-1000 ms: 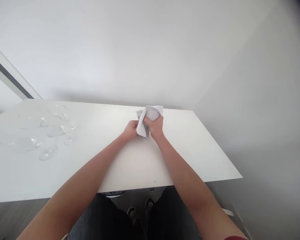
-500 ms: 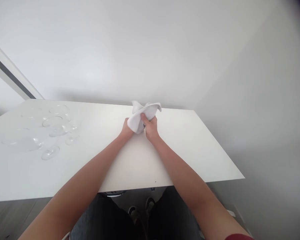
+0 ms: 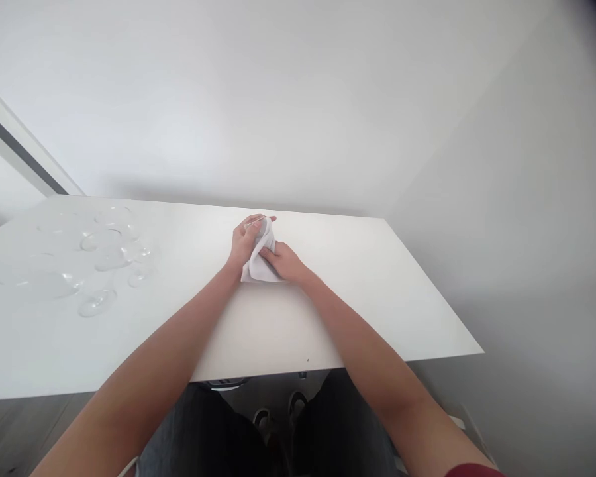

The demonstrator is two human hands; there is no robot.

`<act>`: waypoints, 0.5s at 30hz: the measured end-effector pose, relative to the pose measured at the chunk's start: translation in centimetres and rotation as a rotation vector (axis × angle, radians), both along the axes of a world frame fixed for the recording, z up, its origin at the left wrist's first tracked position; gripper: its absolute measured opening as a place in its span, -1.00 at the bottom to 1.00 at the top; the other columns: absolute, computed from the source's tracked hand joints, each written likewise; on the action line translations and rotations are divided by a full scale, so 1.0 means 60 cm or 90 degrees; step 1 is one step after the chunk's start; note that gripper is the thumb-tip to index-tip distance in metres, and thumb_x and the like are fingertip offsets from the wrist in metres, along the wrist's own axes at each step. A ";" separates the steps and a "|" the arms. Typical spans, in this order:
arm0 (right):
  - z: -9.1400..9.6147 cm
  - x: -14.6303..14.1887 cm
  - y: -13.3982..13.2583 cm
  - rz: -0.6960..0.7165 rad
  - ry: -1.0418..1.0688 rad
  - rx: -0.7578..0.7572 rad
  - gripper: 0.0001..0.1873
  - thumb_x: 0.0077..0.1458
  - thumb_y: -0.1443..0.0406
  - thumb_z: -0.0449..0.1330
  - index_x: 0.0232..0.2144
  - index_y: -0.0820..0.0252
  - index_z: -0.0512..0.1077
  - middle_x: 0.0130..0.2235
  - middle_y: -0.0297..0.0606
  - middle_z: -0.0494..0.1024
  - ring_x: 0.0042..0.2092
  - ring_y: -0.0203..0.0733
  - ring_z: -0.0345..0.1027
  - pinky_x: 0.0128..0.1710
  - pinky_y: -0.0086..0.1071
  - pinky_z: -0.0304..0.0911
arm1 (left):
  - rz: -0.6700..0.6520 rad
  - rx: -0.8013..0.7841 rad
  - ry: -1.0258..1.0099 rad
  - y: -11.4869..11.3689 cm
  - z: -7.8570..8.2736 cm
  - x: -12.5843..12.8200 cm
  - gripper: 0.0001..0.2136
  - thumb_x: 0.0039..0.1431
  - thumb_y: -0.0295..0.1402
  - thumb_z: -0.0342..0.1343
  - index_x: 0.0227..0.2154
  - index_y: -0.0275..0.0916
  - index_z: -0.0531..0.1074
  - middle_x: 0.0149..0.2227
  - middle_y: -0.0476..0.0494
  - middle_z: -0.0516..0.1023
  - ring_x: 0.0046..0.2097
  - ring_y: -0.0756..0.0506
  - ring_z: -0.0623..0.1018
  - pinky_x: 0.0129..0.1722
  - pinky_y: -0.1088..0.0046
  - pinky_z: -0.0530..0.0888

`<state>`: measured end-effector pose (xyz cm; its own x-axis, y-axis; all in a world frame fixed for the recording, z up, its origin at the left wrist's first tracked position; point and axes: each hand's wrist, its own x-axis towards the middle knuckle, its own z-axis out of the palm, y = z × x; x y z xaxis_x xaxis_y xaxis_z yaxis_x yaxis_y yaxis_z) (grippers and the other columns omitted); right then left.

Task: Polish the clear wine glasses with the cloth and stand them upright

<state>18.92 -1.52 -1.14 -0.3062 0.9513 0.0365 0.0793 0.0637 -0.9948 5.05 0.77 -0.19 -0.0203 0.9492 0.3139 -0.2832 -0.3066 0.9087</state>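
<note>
Over the middle of the table, my left hand (image 3: 243,242) is closed around what looks like a clear glass (image 3: 263,226), of which only a part near the rim shows. A white cloth (image 3: 262,267) is bunched against this glass and hangs below my fingers. My right hand (image 3: 284,261) grips the cloth from the right, thumb on top, pressing it to the glass. The folds hide most of the glass and some of my fingertips.
Several clear stemmed glasses (image 3: 99,301) are grouped on the left part of the white table (image 3: 377,298). A pale wall (image 3: 288,99) rises behind the table's far edge. My legs and shoes are below the near edge.
My hands have shifted slightly left. The cloth, spread over my left hand before, is now folded down lower, uncovering my left fingers and part of the glass.
</note>
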 end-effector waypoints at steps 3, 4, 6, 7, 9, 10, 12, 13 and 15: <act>0.003 -0.004 0.002 -0.076 -0.103 0.121 -0.60 0.08 -0.05 0.42 -0.37 0.11 0.47 -0.38 -0.25 0.54 -0.20 -0.05 0.44 -0.18 -0.31 0.30 | 0.034 0.023 0.013 0.000 0.004 -0.002 -0.60 0.15 0.00 0.23 -0.16 -0.25 0.54 0.06 -0.33 0.66 -0.07 -0.19 0.62 -0.15 0.32 0.48; 0.003 -0.002 0.002 -0.059 -0.085 0.095 -0.59 0.09 -0.06 0.40 -0.37 0.12 0.47 -0.38 -0.24 0.54 -0.21 -0.05 0.44 -0.20 -0.31 0.31 | 0.025 0.017 0.004 -0.001 0.005 -0.001 -0.60 0.16 0.01 0.22 -0.18 -0.25 0.54 0.06 -0.33 0.66 -0.07 -0.20 0.62 -0.15 0.31 0.48; 0.006 0.003 0.001 0.020 0.004 -0.026 -0.54 0.13 -0.11 0.36 -0.37 0.16 0.47 -0.38 -0.22 0.55 -0.26 -0.08 0.45 -0.27 -0.31 0.34 | -0.013 -0.011 -0.030 -0.002 0.006 0.000 -0.59 0.16 0.06 0.19 -0.26 -0.25 0.53 0.01 -0.33 0.68 -0.08 -0.22 0.63 -0.17 0.28 0.49; 0.008 0.006 0.000 0.059 0.058 -0.098 -0.51 0.13 -0.13 0.34 -0.35 0.18 0.46 -0.38 -0.21 0.56 -0.29 -0.09 0.46 -0.31 -0.31 0.36 | -0.035 -0.028 -0.048 -0.002 0.006 0.001 -0.57 0.16 0.09 0.17 -0.30 -0.25 0.52 -0.03 -0.34 0.69 -0.08 -0.24 0.64 -0.18 0.27 0.50; 0.013 0.009 -0.004 0.111 0.140 -0.205 -0.50 0.11 -0.11 0.37 -0.30 0.21 0.47 -0.36 -0.18 0.58 -0.31 -0.09 0.47 -0.34 -0.28 0.40 | -0.060 -0.062 -0.075 -0.003 0.005 0.001 -0.52 0.17 0.15 0.12 -0.33 -0.24 0.51 -0.07 -0.34 0.70 -0.09 -0.26 0.65 -0.19 0.26 0.52; 0.016 0.008 -0.007 0.116 0.157 -0.213 -0.52 0.10 -0.07 0.39 -0.25 0.21 0.48 -0.31 -0.17 0.60 -0.28 -0.07 0.49 -0.31 -0.26 0.44 | -0.056 -0.074 -0.077 -0.004 0.005 0.001 -0.52 0.18 0.16 0.10 -0.31 -0.24 0.51 -0.08 -0.33 0.70 -0.10 -0.26 0.65 -0.19 0.27 0.52; 0.022 0.002 -0.012 0.073 0.154 -0.125 -0.56 0.10 0.04 0.42 -0.10 0.18 0.49 -0.13 -0.15 0.63 -0.09 -0.05 0.52 -0.11 -0.22 0.48 | -0.018 -0.074 -0.054 -0.006 0.006 0.000 -0.54 0.21 0.13 0.10 -0.28 -0.23 0.53 -0.05 -0.30 0.70 -0.09 -0.23 0.64 -0.16 0.28 0.52; 0.024 -0.002 -0.015 0.038 0.146 -0.055 -0.52 0.08 0.11 0.44 -0.01 0.14 0.47 -0.02 -0.17 0.61 0.04 -0.05 0.49 0.03 -0.22 0.46 | 0.005 -0.060 -0.035 -0.007 0.006 0.000 -0.56 0.22 0.10 0.11 -0.28 -0.24 0.54 -0.03 -0.30 0.69 -0.08 -0.22 0.63 -0.14 0.29 0.52; 0.026 -0.010 -0.018 -0.007 0.149 0.033 -0.41 0.02 0.19 0.47 0.09 0.07 0.42 0.10 -0.24 0.56 0.19 -0.07 0.41 0.21 -0.23 0.36 | 0.018 -0.020 0.007 -0.010 0.007 0.000 -0.60 0.25 0.04 0.13 -0.28 -0.25 0.56 0.01 -0.30 0.68 -0.04 -0.21 0.62 -0.10 0.31 0.51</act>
